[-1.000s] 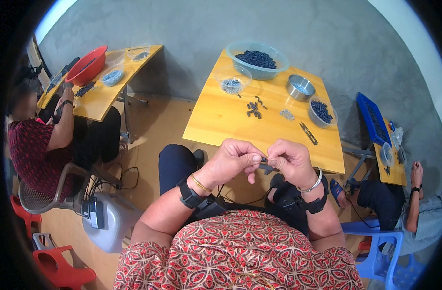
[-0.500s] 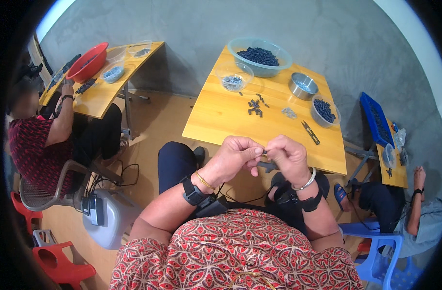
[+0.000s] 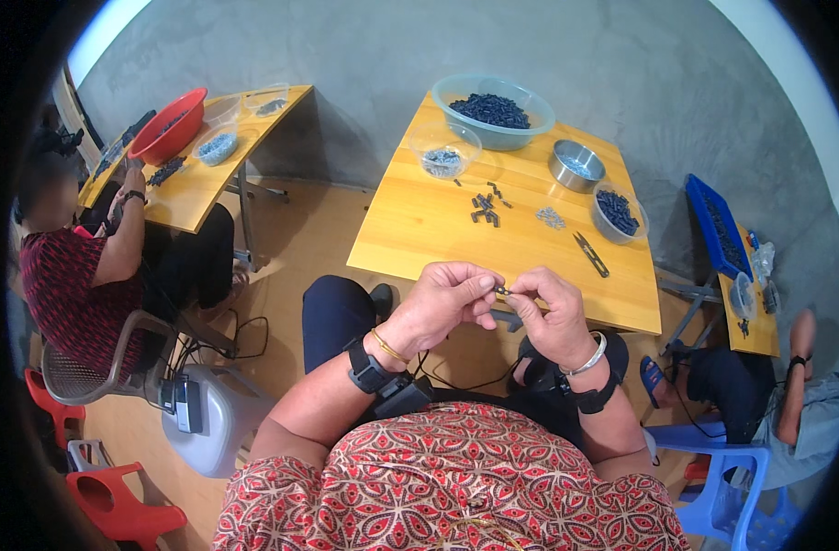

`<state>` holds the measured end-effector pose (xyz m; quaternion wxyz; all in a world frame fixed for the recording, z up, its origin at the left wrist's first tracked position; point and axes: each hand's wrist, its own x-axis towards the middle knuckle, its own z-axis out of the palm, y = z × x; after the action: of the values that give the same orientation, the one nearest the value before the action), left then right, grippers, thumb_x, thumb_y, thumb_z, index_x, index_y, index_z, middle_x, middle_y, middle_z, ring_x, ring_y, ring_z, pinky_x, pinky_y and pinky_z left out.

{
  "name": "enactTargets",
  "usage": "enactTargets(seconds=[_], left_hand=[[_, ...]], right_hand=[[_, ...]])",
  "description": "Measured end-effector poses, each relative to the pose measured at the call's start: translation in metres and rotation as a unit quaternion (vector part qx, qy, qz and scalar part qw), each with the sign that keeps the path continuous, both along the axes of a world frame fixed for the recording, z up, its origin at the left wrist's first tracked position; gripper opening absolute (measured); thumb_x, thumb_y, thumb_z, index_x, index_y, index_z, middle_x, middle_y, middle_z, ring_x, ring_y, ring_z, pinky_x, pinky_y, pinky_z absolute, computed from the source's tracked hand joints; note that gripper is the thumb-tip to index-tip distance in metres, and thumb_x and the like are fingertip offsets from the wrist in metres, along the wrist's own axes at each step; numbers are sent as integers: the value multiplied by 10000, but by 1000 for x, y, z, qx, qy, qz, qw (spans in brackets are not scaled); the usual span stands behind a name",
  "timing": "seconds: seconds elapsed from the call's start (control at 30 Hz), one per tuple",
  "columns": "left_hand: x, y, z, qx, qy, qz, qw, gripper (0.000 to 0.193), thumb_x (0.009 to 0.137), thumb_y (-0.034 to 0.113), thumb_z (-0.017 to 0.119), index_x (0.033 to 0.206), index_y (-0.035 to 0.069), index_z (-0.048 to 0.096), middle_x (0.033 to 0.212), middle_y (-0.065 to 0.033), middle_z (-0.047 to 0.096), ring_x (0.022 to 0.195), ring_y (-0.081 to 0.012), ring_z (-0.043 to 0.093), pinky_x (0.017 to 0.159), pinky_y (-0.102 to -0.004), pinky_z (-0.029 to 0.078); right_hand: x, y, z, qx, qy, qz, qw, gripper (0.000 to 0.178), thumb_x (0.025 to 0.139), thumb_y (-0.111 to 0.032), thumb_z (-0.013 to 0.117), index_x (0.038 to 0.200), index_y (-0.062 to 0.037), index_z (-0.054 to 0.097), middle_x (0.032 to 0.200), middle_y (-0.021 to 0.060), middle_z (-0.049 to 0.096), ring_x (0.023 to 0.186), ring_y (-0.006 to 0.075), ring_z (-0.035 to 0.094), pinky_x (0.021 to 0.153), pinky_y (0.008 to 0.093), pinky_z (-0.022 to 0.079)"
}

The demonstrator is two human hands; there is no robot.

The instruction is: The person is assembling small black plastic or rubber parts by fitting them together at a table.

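Note:
Just in front of the near table edge, my left hand (image 3: 445, 301) pinches a small dark piece (image 3: 500, 290) between thumb and forefinger. My right hand (image 3: 552, 314) grips the piece's other end with its fingertips. The fingers cover most of it, so its exact kind is hard to tell. Beyond my hands, on the yellow table (image 3: 406, 225), lie a loose cluster of short dark pieces (image 3: 485, 209) and a little heap of small light grey parts (image 3: 550, 218). Thread snips (image 3: 591, 254) lie to the right of these, nearest my right hand.
A translucent blue-green basin (image 3: 543, 129) of dark pieces stands at the back. Near it are a clear bowl (image 3: 417, 145), a metal bowl (image 3: 559, 173) and a clear tub (image 3: 642, 220). People work at side tables, left with a red basin (image 3: 192, 115), right beside a blue tray (image 3: 704, 211).
My right hand has lowered and turned slightly, its fingers less curled over the left fingertips. More of the dark piece now shows between the hands. The whole view has shifted a little.

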<state>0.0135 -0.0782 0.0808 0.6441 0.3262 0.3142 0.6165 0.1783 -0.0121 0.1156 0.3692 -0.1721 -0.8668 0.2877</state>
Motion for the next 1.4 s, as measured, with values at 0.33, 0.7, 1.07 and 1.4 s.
enactTargets(seconds=[0.33,0.7,1.07,1.4], left_hand=[[-1,7,-5,-12,-82,-16,996,225,893,128,478,1009,-38,574,788,-74,595,657,-129,556,671,-333,545],[-5,40,-35,-52,-26,25,998,175,860,78,528,970,-44,590,770,-74,589,606,-127,551,629,-297,542],[-2,79,-74,67,429,133,891,113,797,36,567,864,-19,640,647,-72,616,602,-112,563,557,-252,458],[1,79,-70,174,577,160,782,105,721,27,604,822,0,616,701,-162,572,644,-318,564,586,-343,460]], right_hand=[[-4,12,-24,-73,24,-18,997,77,760,-21,607,786,-24,535,691,85,549,607,202,551,540,275,434],[-14,43,-56,-88,13,-23,996,52,770,0,586,787,-4,538,702,73,556,643,157,566,596,251,450],[-23,79,-105,78,-66,-79,992,76,654,-8,584,689,-48,530,744,74,514,788,267,476,727,367,382],[-14,77,-99,93,-84,-96,987,74,656,1,562,718,-39,553,762,94,526,783,282,486,717,373,393]])
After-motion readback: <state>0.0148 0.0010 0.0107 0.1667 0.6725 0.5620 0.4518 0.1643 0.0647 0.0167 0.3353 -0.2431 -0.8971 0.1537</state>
